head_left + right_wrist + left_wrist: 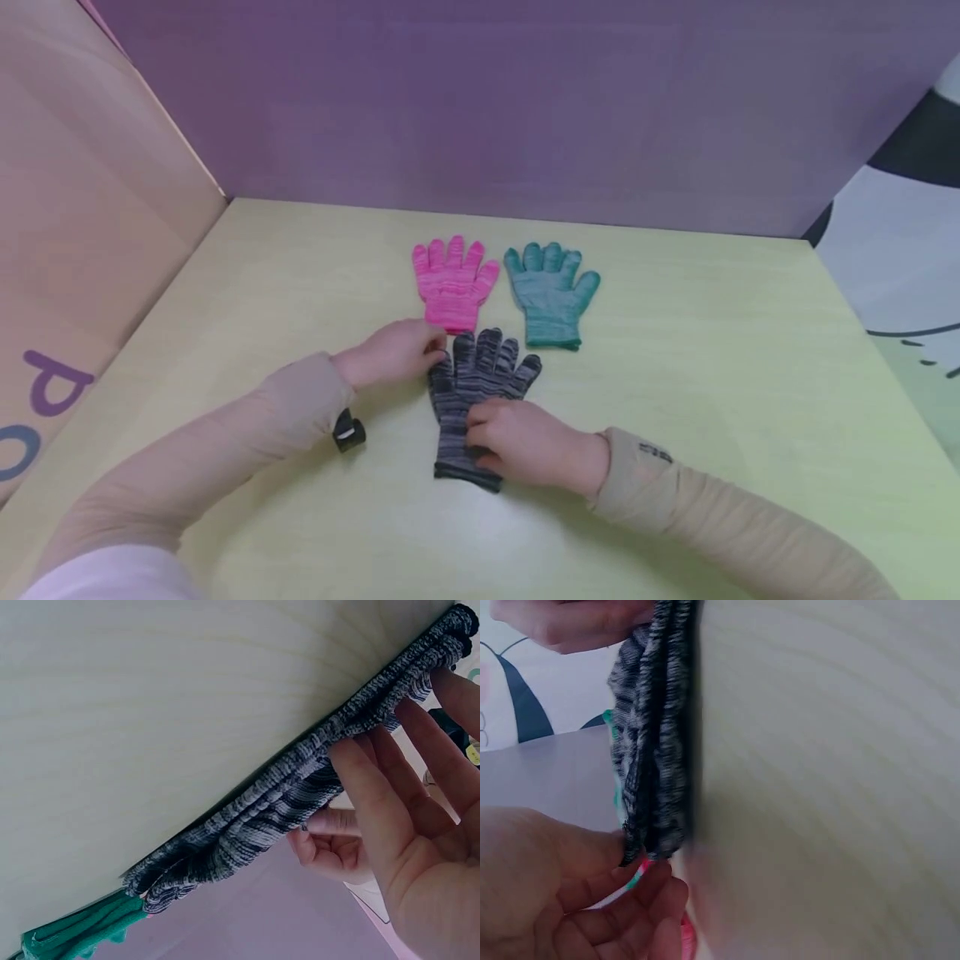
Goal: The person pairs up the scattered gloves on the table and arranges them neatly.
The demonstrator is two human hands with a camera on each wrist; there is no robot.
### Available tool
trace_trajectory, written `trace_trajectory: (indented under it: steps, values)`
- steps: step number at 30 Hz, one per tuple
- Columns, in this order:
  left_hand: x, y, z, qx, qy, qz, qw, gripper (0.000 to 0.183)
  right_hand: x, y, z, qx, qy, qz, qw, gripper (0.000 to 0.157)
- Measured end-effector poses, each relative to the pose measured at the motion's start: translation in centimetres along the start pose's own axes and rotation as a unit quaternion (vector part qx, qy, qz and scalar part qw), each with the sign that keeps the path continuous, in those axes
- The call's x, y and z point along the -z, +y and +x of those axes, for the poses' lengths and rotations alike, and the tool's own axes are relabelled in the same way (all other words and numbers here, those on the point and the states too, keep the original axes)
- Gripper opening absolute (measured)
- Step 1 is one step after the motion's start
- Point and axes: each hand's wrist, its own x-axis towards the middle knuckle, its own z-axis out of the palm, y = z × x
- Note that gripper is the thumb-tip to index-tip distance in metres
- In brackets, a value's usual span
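A black-and-grey striped knit glove (480, 379) lies flat on the table, fingers pointing away and the dark cuff nearest me. My left hand (396, 354) is at the glove's left side; in the left wrist view its thumb and fingers pinch a finger end of the glove. My right hand (531, 442) rests on the glove's lower right part near the cuff. In the right wrist view the fingers of that hand (435, 825) touch the glove's surface, rather straight. Beyond lie a pink glove (453, 287) and a green glove (553, 302), side by side and spread flat.
The pale table (705, 358) carries the gloves. A purple panel (525, 108) stands along its far edge, and a pinkish panel (97, 192) borders the left. A small black object (348, 432) sits at the left sleeve's cuff.
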Motion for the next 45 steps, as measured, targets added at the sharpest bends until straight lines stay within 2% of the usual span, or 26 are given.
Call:
trace_trajectory:
  steps: [5,9,12,16,19,23,28,31,36,41,45]
  values:
    - [0.6,-0.1,-0.1,0.012,0.016,0.013,0.9997,0.015,0.1,0.1,-0.1,-0.004,0.005,0.005,1.000,0.015]
    - [0.5,-0.4,0.2,-0.006,0.000,0.040,0.9992,0.014,0.2,0.2,-0.2,-0.004,0.007,0.002,1.000,0.014]
    - [0.4,-0.4,0.3,-0.005,-0.009,0.043,0.9990,0.013,0.2,0.2,-0.1,0.002,0.009,-0.001,1.000,0.013]
    - [0.7,0.2,0.8,-0.005,0.028,0.022,0.9994,0.010,0.2,0.2,-0.1,0.000,0.011,0.003,1.000,0.014]
    - [0.9,0.9,1.4,-0.011,0.055,0.011,0.9984,0.018,0.2,0.2,-0.2,-0.008,0.007,0.009,1.000,0.015]
    - [0.9,1.6,2.3,-0.010,0.060,0.027,0.9978,0.021,0.2,0.3,-0.1,-0.008,0.006,0.011,1.000,0.015]
    - [0.7,1.7,3.2,-0.018,0.065,0.040,0.9969,0.014,0.2,0.3,-0.1,0.004,0.017,0.003,1.000,0.014]
    - [0.4,1.6,3.4,-0.021,0.072,0.032,0.9967,0.008,0.2,0.3,0.0,0.007,0.018,-0.001,1.000,0.013]
    - [-0.1,1.5,3.4,-0.027,0.075,0.025,0.9965,0.010,0.0,0.2,-0.1,0.009,0.014,-0.002,1.000,0.012]
    - [0.4,1.3,2.8,-0.018,0.092,0.026,0.9953,0.010,-0.1,0.1,-0.2,0.013,0.018,-0.002,1.000,0.012]
    - [0.5,1.1,2.7,-0.015,0.074,0.039,0.9964,0.004,-0.3,0.2,-0.3,0.016,0.023,-0.007,1.000,0.012]
